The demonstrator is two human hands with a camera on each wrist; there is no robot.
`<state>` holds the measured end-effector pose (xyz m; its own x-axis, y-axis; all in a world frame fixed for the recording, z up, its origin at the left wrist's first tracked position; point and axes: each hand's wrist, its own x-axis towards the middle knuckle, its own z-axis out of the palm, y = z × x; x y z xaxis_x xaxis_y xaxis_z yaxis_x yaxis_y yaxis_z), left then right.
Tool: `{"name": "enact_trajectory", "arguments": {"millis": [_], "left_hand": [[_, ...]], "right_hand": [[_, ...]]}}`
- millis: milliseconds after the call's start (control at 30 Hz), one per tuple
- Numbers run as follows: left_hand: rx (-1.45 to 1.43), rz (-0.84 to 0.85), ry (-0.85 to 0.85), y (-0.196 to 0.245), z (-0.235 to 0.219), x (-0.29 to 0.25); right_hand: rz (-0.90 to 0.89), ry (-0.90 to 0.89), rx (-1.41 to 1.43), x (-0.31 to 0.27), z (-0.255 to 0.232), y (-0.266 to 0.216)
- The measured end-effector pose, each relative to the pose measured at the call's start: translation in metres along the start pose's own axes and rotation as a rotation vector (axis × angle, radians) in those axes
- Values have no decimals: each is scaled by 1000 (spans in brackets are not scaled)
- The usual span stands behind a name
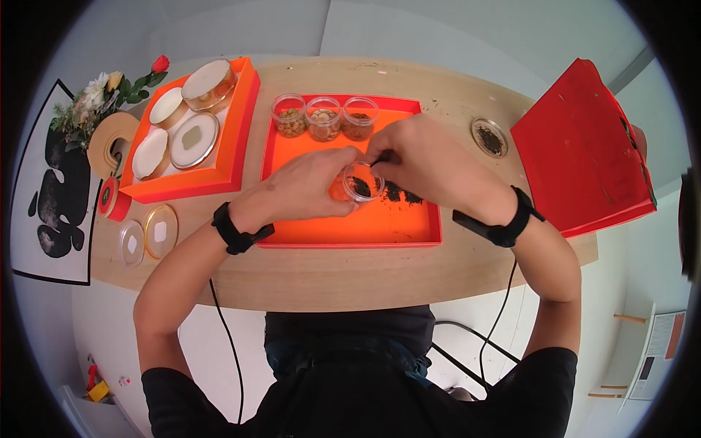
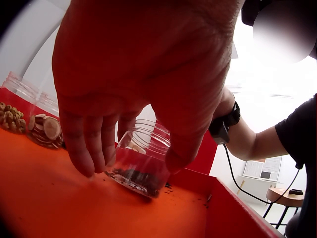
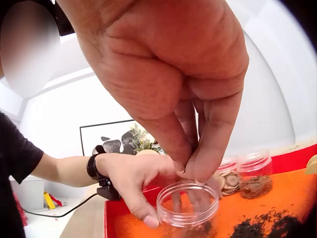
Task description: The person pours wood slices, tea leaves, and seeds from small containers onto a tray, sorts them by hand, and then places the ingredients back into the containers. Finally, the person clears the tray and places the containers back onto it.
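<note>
My left hand [image 1: 314,181] grips a small clear plastic jar [image 1: 363,191] between thumb and fingers. Dark loose flakes, like dry tea leaves, cover the bottom of this jar [image 2: 136,181], which looks tilted in the left wrist view. Over its open mouth is my right hand [image 3: 183,94], thumb and fingertips pinched together with a little dark material showing between them. Beside the jar, a pile of the same dark flakes [image 1: 400,193] lies on the orange floor of the red tray [image 1: 307,235].
Three clear jars stand at the tray's back: greenish-brown pieces [image 1: 290,125], pale slices [image 1: 323,124], brown bits [image 1: 358,128]. An orange box [image 1: 237,146] with round containers is at left, near lids [image 1: 161,232]. Right are a small dish [image 1: 489,137] of dark flakes and a red box lid [image 1: 584,153].
</note>
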<state>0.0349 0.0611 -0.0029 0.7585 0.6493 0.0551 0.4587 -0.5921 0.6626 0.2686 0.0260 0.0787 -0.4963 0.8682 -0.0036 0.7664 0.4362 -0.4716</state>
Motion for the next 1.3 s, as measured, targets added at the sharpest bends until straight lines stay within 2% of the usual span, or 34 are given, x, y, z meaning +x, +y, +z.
{"name": "enact_trajectory", "arguments": {"millis": [167, 300, 500, 600, 667, 800, 867, 1067, 1167, 1300], "left_hand": [[-46, -24, -17, 1, 3, -2], [-36, -21, -14, 5, 0, -3], [-73, -47, -60, 9, -3, -3], [-4, -30, -37, 2, 2, -4], [17, -6, 42, -5, 5, -9], [20, -74, 18, 2, -1, -13], [44, -85, 1, 2, -2, -16], [34, -82, 2, -4, -2, -19], [43, -81, 3, -5, -1, -18], [38, -101, -15, -1, -3, -15]], "right_hand": [[-125, -13, 37, 4, 19, 4], [-97, -48, 3, 4, 17, 0], [-152, -50, -51, 4, 21, 2], [-93, -11, 93, 4, 14, 3], [-59, 61, 44, 10, 11, 10], [8, 113, -137, 20, 34, 50], [26, -11, -207, 20, 43, 62], [-39, -37, -186, 20, 57, 77], [-23, -115, -144, 20, 54, 79], [-22, -115, -147, 19, 54, 80]]}}
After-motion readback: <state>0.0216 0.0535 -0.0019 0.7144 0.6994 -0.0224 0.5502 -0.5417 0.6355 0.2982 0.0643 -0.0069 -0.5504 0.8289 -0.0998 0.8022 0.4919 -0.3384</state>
